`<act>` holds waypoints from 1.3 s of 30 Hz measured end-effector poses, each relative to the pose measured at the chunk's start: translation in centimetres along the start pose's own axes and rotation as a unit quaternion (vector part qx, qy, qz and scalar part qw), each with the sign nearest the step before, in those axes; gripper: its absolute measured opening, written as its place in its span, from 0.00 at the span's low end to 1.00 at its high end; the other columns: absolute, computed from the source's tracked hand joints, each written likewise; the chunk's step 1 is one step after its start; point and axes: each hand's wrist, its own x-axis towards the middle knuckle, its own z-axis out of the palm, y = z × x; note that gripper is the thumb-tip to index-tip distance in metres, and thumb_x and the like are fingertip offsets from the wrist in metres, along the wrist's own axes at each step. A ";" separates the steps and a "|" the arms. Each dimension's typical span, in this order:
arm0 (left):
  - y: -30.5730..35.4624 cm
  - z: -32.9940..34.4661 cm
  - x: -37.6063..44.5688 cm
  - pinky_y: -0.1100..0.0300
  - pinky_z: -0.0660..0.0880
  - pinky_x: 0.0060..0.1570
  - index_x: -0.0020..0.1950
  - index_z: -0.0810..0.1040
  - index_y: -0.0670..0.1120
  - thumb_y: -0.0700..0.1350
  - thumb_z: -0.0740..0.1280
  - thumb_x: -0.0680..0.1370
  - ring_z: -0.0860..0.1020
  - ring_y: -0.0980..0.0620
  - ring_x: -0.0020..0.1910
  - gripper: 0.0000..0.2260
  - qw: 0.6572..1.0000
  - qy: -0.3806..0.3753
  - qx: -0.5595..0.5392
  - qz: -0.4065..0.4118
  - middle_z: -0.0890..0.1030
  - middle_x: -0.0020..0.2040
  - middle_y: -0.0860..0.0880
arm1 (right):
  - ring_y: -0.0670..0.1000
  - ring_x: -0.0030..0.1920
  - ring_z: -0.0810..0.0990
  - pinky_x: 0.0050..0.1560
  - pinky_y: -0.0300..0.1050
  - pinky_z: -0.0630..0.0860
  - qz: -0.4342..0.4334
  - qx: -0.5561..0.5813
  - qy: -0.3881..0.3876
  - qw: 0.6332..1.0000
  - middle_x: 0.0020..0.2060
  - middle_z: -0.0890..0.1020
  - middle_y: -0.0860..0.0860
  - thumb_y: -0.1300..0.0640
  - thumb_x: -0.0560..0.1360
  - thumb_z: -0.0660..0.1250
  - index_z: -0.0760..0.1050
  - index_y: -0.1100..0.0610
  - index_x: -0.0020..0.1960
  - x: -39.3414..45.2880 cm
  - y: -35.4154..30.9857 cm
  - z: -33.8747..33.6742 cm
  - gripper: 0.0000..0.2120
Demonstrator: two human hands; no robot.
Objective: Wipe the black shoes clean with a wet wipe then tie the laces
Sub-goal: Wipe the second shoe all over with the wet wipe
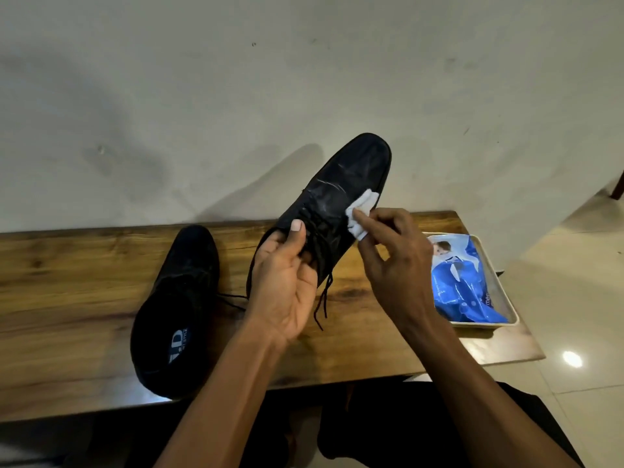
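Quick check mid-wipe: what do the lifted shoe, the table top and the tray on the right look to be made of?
Lifted shoe: smooth black leather or a leather-like synthetic, judging by its sheen and creases; wet streaks show. Table top: varnished wood or wood-look laminate, with visible grain and gloss. Tray: pale, thin-rimmed, probably plastic or enamelled metal; cannot tell which.

Bare table [67, 271] lies open left of the resting shoe [175, 309]; the tray [506, 288] with its wipe pack [462, 282] blocks the right end.

Dim indoor light, soft shadows on the wall [169, 96], lamp glare on floor tiles [572, 359] — wide-angle bowing (edges).
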 end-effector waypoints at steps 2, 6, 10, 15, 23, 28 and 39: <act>-0.1 -0.1 0.0 0.51 0.73 0.68 0.69 0.72 0.38 0.41 0.61 0.82 0.80 0.47 0.63 0.16 1.000 0.000 0.019 0.016 0.82 0.62 0.41 | 0.50 0.47 0.78 0.48 0.27 0.71 0.031 0.016 0.048 0.998 0.49 0.80 0.56 0.66 0.76 0.71 0.82 0.60 0.62 1.1 0.1 -0.5 0.15; -0.6 -0.3 -0.1 0.54 0.77 0.61 0.60 0.79 0.40 0.48 0.64 0.78 0.82 0.45 0.58 0.16 0.997 0.002 0.071 0.027 0.84 0.56 0.42 | 0.51 0.53 0.79 0.54 0.30 0.72 -0.042 0.035 0.030 0.998 0.54 0.79 0.58 0.68 0.77 0.66 0.80 0.62 0.64 2.9 -3.1 -0.9 0.16; -0.9 -0.3 -0.4 0.40 0.70 0.66 0.56 0.82 0.41 0.50 0.60 0.81 0.80 0.42 0.60 0.16 0.997 -0.006 0.071 0.022 0.83 0.57 0.38 | 0.55 0.58 0.77 0.58 0.44 0.75 -0.113 0.008 -0.093 0.989 0.57 0.80 0.58 0.59 0.79 0.60 0.81 0.62 0.61 2.4 -5.2 0.5 0.17; 0.0 -0.9 -0.4 0.45 0.76 0.62 0.59 0.80 0.39 0.53 0.54 0.84 0.82 0.42 0.58 0.22 0.999 -0.002 0.045 0.002 0.83 0.57 0.37 | 0.55 0.56 0.78 0.54 0.47 0.77 -0.115 0.028 -0.094 0.989 0.57 0.79 0.59 0.65 0.78 0.65 0.81 0.63 0.60 -1.1 -4.3 0.4 0.13; 0.9 -1.2 -0.1 0.60 0.81 0.47 0.59 0.80 0.41 0.52 0.58 0.83 0.85 0.51 0.49 0.18 0.999 0.031 0.038 0.022 0.86 0.50 0.44 | 0.50 0.53 0.80 0.53 0.37 0.77 -0.092 0.098 -0.014 0.991 0.53 0.81 0.56 0.66 0.75 0.72 0.83 0.63 0.58 0.9 -4.1 -0.8 0.12; 0.4 -0.9 -0.4 0.56 0.80 0.51 0.61 0.80 0.41 0.53 0.56 0.84 0.84 0.48 0.55 0.20 1.000 0.022 0.018 -0.006 0.84 0.55 0.42 | 0.50 0.54 0.79 0.54 0.41 0.77 -0.086 0.097 -0.068 0.989 0.54 0.80 0.55 0.69 0.75 0.69 0.82 0.62 0.60 1.5 -5.3 1.3 0.15; 2.4 -1.7 -0.1 0.49 0.78 0.61 0.66 0.76 0.40 0.56 0.55 0.84 0.81 0.44 0.61 0.23 0.997 0.049 -0.061 -0.005 0.82 0.62 0.40 | 0.50 0.52 0.81 0.47 0.46 0.79 -0.091 0.166 -0.151 0.970 0.53 0.82 0.53 0.66 0.74 0.73 0.84 0.60 0.55 -2.6 -4.2 0.5 0.10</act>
